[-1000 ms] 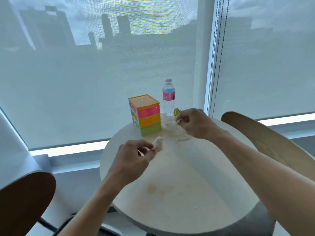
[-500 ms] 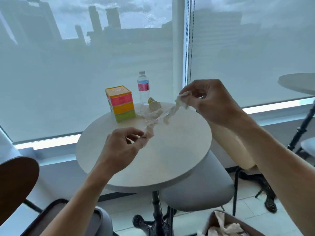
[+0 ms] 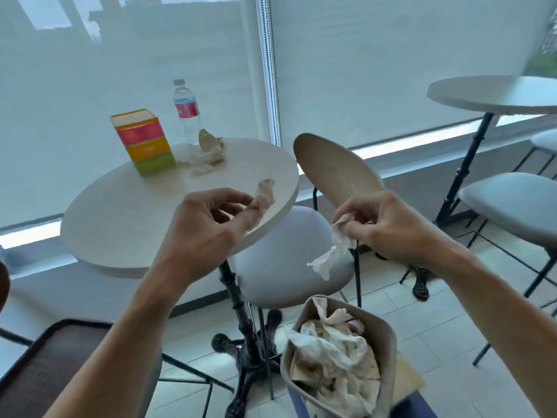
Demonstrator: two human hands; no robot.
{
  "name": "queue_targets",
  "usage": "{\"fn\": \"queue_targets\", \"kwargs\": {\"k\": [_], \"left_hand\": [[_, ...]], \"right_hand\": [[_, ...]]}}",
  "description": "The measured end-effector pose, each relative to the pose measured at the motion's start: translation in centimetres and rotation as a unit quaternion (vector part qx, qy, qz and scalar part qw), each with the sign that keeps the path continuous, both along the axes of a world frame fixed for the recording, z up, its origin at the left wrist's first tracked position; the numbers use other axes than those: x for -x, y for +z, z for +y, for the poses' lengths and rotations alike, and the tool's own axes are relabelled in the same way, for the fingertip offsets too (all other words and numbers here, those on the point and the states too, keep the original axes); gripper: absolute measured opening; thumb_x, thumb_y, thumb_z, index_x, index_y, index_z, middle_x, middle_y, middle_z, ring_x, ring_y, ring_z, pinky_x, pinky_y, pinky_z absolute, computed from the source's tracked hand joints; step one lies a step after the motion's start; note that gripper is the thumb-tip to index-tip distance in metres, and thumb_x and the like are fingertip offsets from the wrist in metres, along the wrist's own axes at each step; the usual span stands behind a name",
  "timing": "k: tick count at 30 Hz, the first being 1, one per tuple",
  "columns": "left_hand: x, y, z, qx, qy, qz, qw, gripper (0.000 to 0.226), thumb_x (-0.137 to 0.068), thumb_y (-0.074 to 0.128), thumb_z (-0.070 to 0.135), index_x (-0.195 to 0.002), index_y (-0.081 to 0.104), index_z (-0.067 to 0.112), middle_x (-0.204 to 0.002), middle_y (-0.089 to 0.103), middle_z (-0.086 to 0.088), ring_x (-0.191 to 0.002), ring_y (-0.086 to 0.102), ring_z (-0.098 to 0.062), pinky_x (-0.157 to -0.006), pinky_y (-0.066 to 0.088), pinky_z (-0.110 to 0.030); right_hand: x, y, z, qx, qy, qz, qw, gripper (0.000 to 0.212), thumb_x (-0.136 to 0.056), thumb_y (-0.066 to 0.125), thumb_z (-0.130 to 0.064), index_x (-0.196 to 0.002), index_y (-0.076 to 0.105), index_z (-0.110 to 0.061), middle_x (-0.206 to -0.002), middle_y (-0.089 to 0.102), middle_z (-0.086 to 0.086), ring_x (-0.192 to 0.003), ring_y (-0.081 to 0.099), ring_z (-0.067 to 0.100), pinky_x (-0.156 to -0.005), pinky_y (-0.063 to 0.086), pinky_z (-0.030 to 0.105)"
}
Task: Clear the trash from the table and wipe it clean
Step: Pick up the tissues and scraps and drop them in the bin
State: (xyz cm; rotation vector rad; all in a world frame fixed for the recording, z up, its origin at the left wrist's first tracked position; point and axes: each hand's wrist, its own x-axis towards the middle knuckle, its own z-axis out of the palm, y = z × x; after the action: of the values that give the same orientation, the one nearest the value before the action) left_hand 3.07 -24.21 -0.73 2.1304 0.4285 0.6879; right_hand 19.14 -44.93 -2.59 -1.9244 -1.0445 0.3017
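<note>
My left hand [image 3: 205, 227] pinches a small crumpled tissue [image 3: 263, 196] over the near right edge of the round white table [image 3: 126, 218]. My right hand [image 3: 388, 224] grips a second crumpled tissue [image 3: 331, 257] that hangs down, off the table and above a beige trash bin [image 3: 382, 333] on the floor. The bin holds several used tissues. More crumpled tissue and a wrapper [image 3: 208, 156] lie on the table's far side by a colourful tissue box [image 3: 144, 141] and a water bottle [image 3: 187, 111].
A grey-cushioned chair with a wooden back [image 3: 334, 173] stands right of the table, close to the bin. A dark chair [image 3: 45, 366] sits at lower left. Another round table [image 3: 494, 95] and grey stools [image 3: 512, 203] stand at right. Window blinds close off the back.
Both hands lifted tissues off the table and the one strip came apart. My right hand swung right and down over the bin; my view turned down toward the floor.
</note>
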Motion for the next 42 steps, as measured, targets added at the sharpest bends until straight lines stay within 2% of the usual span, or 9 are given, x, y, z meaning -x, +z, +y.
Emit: {"fn": "queue_targets", "kwargs": {"k": [7,10,14,19,25,28,32,37,42], "left_hand": [[-0.9,-3.5,-4.2,0.03,-0.017,0.018,0.999,0.019,-0.079,0.075,0.042,-0.086,0.076,0.024,-0.073,0.072,0.003,-0.059,0.061,-0.011,-0.06,0.054,-0.03],[-1.5,-6.3,-5.0,0.048,-0.013,0.045,0.998,0.009,-0.08,0.077,0.035,-0.08,0.075,0.026,-0.066,0.07,0.006,-0.055,0.061,-0.004,-0.055,0.051,-0.022],[-2.0,-10.1,-5.8,0.08,-0.038,0.105,0.99,0.007,-0.083,0.076,0.029,-0.082,0.075,0.022,-0.07,0.072,0.002,-0.059,0.065,-0.007,-0.057,0.05,-0.02],[-2.5,-14.3,-7.7,0.063,-0.035,0.178,0.981,0.004,-0.086,0.073,0.026,-0.088,0.075,0.023,-0.075,0.074,0.006,-0.067,0.069,-0.004,-0.064,0.056,-0.02],[-3.5,-19.0,-9.6,0.008,-0.042,0.289,0.956,0.018,-0.084,0.072,0.033,-0.098,0.078,0.022,-0.083,0.075,0.008,-0.073,0.068,-0.002,-0.072,0.055,-0.021],[-3.7,-19.0,-9.7,-0.023,-0.054,0.328,0.943,0.024,-0.083,0.072,0.038,-0.103,0.076,0.026,-0.091,0.075,0.007,-0.082,0.068,-0.005,-0.081,0.056,-0.027],[-3.7,-15.3,-9.1,-0.06,-0.058,0.312,0.946,0.022,-0.084,0.071,0.037,-0.104,0.074,0.028,-0.091,0.072,0.011,-0.084,0.066,-0.005,-0.085,0.056,-0.032],[-3.6,-7.5,-6.8,-0.113,-0.056,0.247,0.961,0.023,-0.088,0.068,0.038,-0.108,0.071,0.028,-0.09,0.07,0.011,-0.069,0.06,0.003,-0.062,0.045,-0.014],[-3.4,-0.6,-2.4,-0.175,-0.01,0.183,0.967,0.019,-0.089,0.068,0.036,-0.105,0.071,0.026,-0.09,0.071,0.009,-0.071,0.061,0.001,-0.061,0.041,-0.011]], "right_hand": [[0.6,-9.8,-2.7,0.173,-0.015,-0.014,0.985,0.018,-0.092,0.061,-0.017,-0.082,0.072,-0.027,-0.06,0.059,-0.009,-0.048,0.048,0.001,-0.047,0.038,0.012],[1.0,-13.2,-3.5,0.281,0.026,-0.013,0.959,0.011,-0.091,0.064,-0.022,-0.097,0.071,-0.029,-0.073,0.058,-0.015,-0.062,0.053,0.0,-0.054,0.037,0.011],[0.5,-13.7,-4.9,0.379,0.066,-0.001,0.923,0.033,-0.086,0.071,-0.023,-0.117,0.065,-0.029,-0.094,0.056,-0.011,-0.084,0.055,0.007,-0.067,0.04,0.018],[-0.2,-10.8,-5.7,0.343,0.063,0.004,0.937,0.026,-0.091,0.066,-0.025,-0.117,0.065,-0.029,-0.103,0.063,-0.009,-0.096,0.06,0.011,-0.07,0.042,0.019],[0.5,-8.3,-5.6,0.304,0.073,0.01,0.95,0.027,-0.095,0.06,-0.028,-0.122,0.062,-0.03,-0.095,0.06,-0.016,-0.092,0.06,0.005,-0.071,0.045,0.017],[0.7,-7.1,-5.4,0.29,0.082,0.002,0.953,0.028,-0.096,0.059,-0.028,-0.124,0.061,-0.03,-0.103,0.062,-0.012,-0.098,0.061,0.007,-0.084,0.049,0.022],[0.2,-5.3,-4.4,0.259,0.089,-0.008,0.962,0.027,-0.096,0.059,-0.028,-0.123,0.061,-0.032,-0.104,0.061,-0.014,-0.1,0.06,0.004,-0.087,0.044,0.02],[-1.3,-2.4,-1.0,0.178,0.062,-0.056,0.98,0.023,-0.096,0.06,-0.026,-0.118,0.065,-0.028,-0.099,0.068,-0.008,-0.093,0.064,0.005,-0.077,0.05,0.016],[-2.3,0.2,3.8,0.092,0.031,-0.096,0.991,0.018,-0.094,0.059,-0.022,-0.108,0.071,-0.024,-0.086,0.071,-0.008,-0.079,0.066,0.004,-0.071,0.052,0.017]]}}
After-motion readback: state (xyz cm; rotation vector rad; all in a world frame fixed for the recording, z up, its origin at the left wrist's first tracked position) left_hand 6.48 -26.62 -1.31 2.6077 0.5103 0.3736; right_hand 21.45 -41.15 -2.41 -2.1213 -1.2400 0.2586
